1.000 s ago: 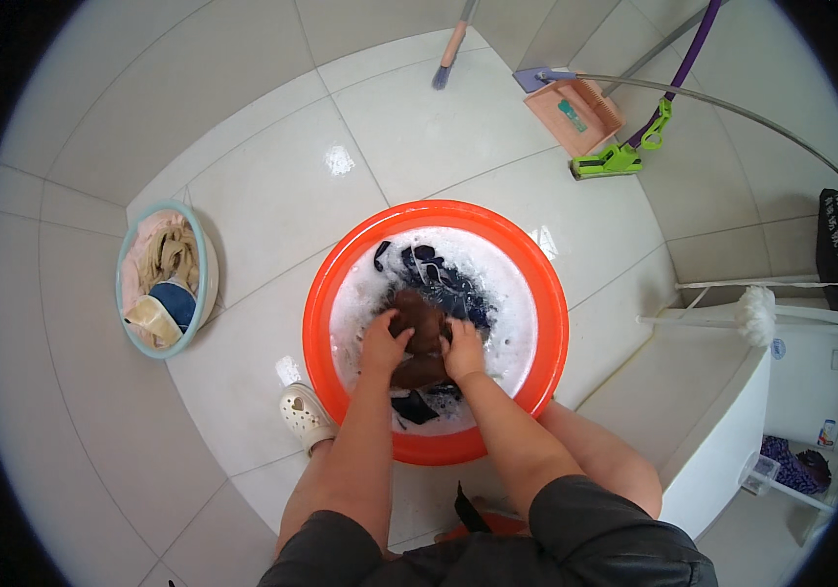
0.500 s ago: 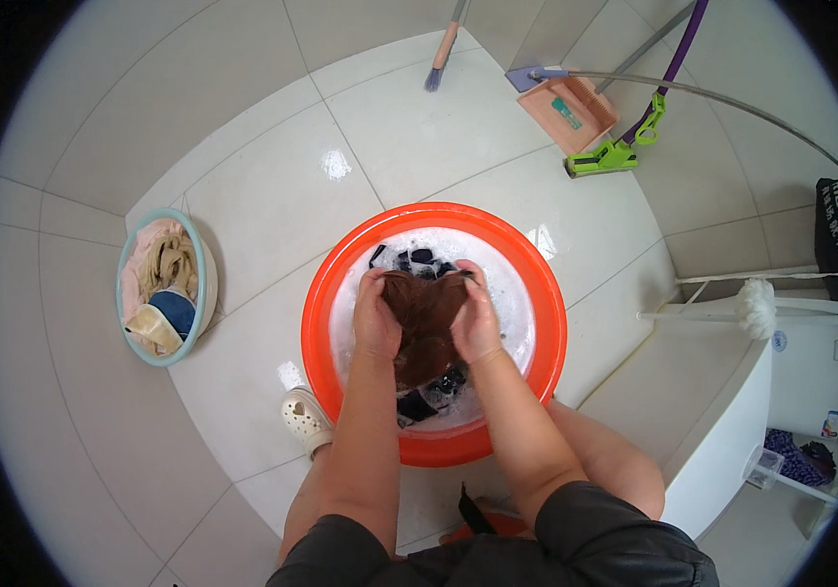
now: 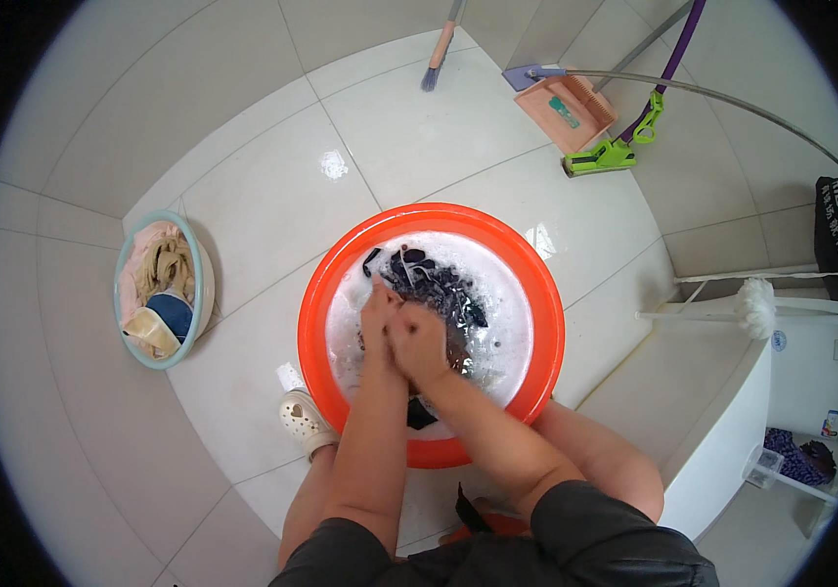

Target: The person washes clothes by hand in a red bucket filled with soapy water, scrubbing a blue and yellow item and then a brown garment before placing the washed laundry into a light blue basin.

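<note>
An orange round basin (image 3: pixel 536 293) of soapy water sits on the white tiled floor in front of me. Dark wet clothes (image 3: pixel 439 284) lie in the suds. My left hand (image 3: pixel 378 311) and my right hand (image 3: pixel 421 342) are pressed close together in the middle of the basin, fingers closed around a bunched wet garment that they mostly hide. Both forearms reach in from the lower edge, bare below dark sleeves.
A pale blue basket (image 3: pixel 199 293) of beige, pink and blue laundry stands at the left. A white clog (image 3: pixel 304 421) is by the basin. At the back lie a broom (image 3: pixel 436 61), a pink dustpan (image 3: pixel 564 106) and a green mop head (image 3: pixel 603 157). A white step (image 3: pixel 722 391) is at the right.
The brown garment that my hands held spread out above the water is now bunched and hidden between them. My hands have come together and moved lower and left in the basin.
</note>
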{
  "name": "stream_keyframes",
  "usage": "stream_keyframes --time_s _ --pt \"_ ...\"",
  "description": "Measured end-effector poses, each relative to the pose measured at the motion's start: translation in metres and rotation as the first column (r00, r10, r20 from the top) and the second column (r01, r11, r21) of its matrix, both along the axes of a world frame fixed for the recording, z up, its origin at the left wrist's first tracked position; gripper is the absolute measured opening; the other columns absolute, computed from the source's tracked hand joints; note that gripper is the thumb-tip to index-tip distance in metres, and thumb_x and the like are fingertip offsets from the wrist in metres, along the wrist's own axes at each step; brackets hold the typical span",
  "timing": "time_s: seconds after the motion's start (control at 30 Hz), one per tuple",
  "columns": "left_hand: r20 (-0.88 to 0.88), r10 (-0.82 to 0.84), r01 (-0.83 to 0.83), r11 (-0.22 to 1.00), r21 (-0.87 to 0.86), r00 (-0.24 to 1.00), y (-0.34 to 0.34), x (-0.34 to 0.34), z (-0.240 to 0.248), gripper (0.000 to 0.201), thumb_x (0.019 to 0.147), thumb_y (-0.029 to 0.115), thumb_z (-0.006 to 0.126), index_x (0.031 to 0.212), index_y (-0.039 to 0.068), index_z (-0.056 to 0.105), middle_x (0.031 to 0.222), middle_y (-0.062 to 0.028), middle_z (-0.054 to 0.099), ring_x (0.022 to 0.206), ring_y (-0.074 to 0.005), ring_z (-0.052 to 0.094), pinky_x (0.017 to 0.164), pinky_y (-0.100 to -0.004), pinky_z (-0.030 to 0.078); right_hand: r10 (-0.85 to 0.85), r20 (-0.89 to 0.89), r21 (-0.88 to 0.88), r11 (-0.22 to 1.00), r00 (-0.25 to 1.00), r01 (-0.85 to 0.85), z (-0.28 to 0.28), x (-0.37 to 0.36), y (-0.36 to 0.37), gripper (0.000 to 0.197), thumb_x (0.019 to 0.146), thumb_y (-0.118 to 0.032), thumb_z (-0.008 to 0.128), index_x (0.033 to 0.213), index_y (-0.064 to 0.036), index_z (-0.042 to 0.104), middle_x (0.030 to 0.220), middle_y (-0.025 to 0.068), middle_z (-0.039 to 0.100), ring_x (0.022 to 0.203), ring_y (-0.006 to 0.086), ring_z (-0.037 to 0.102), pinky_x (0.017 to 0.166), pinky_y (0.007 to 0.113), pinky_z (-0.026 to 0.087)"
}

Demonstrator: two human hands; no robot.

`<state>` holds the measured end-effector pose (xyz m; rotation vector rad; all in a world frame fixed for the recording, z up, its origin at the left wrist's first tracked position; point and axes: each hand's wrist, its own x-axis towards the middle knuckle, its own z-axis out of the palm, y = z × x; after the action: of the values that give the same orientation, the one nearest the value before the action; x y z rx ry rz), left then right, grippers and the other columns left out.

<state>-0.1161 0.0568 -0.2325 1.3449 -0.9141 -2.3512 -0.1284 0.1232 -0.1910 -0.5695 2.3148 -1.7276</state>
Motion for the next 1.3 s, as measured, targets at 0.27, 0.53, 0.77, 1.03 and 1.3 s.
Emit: stream_keyframes --time_s 0.27,0.53,0.77,1.03,1.3 --pt "0.198 -0.166 0.176 0.984 -0.033 0.966 0.013 0.002 -0.017 0.035 0.090 0.036 0.050 0.103 0.003 0.055 0.093 -0.0070 0.057 0.084 -0.0151 0.053 0.074 -0.0278 0.044 -0.221 0.139 0.381 0.912 0.965 0.154 -0.058 -0.055 0.033 0.027 0.085 -0.026 0.053 0.075 -0.0020 0.058 0.073 0.0200 0.057 0.070 0.0385 0.053 0.063 0.043 0.042" --pt "0.595 -0.380 0.671 0.624 -0.400 0.708 0.018 0.067 -0.089 0.044 0.082 0.022 0.061 0.116 -0.001 0.048 0.109 -0.0114 0.058 0.096 -0.0243 0.055 0.084 -0.0325 0.043 0.289 0.175 0.678 0.658 0.941 -0.328 -0.119 0.007 0.084 0.027 0.082 -0.016 0.055 0.107 -0.0058 0.049 0.101 0.0196 0.050 0.093 0.0385 0.051 0.081 0.042 0.042" --pt "-0.132 0.069 -0.051 0.989 0.140 0.989 0.003 0.049 -0.069 0.029 0.089 0.023 0.047 0.113 0.007 0.051 0.107 -0.0096 0.057 0.099 -0.0252 0.054 0.090 -0.0355 0.040 -0.072 0.838 -0.110 0.949 0.541 0.297 -0.103 -0.028 0.058 0.032 0.092 -0.022 0.043 0.119 -0.0043 0.047 0.102 0.0107 0.056 0.095 0.0215 0.052 0.084 0.032 0.042" --pt "-0.133 -0.051 0.078 0.976 0.203 0.990 -0.025 0.024 -0.042 0.040 0.091 0.042 0.043 0.096 0.005 0.057 0.082 -0.0037 0.058 0.073 -0.0166 0.055 0.064 -0.0301 0.047 0.196 -0.082 0.134 0.974 0.977 -0.184 0.003 0.013 0.006 0.014 0.074 -0.019 0.063 0.075 -0.0063 0.058 0.078 0.0113 0.057 0.076 0.0296 0.057 0.068 0.035 0.046" --pt "0.085 0.024 -0.036 0.989 0.145 0.996 0.015 -0.001 -0.005 0.036 0.090 0.035 0.050 0.108 0.004 0.056 0.107 -0.0098 0.055 0.096 -0.0205 0.052 0.081 -0.0326 0.044 -0.070 0.042 0.343 0.938 0.997 0.051 -0.030 -0.028 0.007 0.031 0.083 -0.030 0.053 0.068 -0.0041 0.057 0.067 0.0185 0.056 0.066 0.0381 0.055 0.059 0.044 0.044"
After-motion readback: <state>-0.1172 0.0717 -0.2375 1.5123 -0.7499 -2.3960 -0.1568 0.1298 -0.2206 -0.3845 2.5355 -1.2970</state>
